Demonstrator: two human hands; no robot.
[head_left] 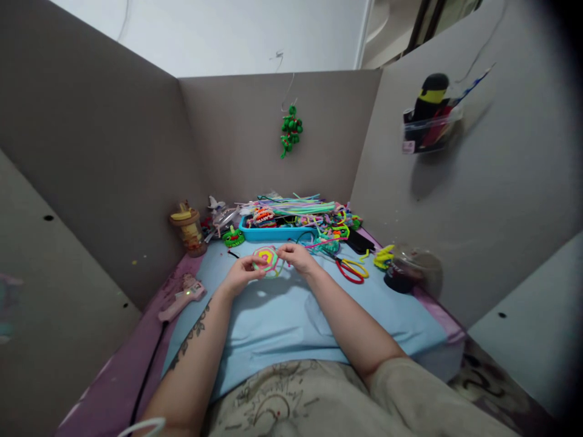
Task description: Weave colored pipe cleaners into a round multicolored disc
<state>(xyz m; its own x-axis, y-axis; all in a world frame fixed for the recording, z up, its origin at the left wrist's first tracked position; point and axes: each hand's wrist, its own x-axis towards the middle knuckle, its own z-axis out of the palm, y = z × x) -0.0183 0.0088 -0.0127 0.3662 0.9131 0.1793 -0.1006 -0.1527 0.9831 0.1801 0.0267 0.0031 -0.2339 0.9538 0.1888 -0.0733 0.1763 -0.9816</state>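
Note:
Between my two hands is a round woven piece point(268, 257) with rings of yellow, pink, mint and white, raised a little over the blue cloth point(273, 315). My left hand point(246, 272) grips its left side, with the fingers lying over its face. At its right edge my right hand point(297, 257) is closed in a pinch, apparently on a thin strand that is too small to make out clearly. Red-and-yellow-handled scissors point(353, 270) lie on the cloth to the right of my right hand.
Behind my hands stands a blue tray point(277, 234) heaped with coloured pipe cleaners point(296, 206). A pink glue gun point(183, 301) with a cord lies left, near a lidded cup point(189, 230). A dark jar point(401, 276) stands right. Grey panels enclose three sides.

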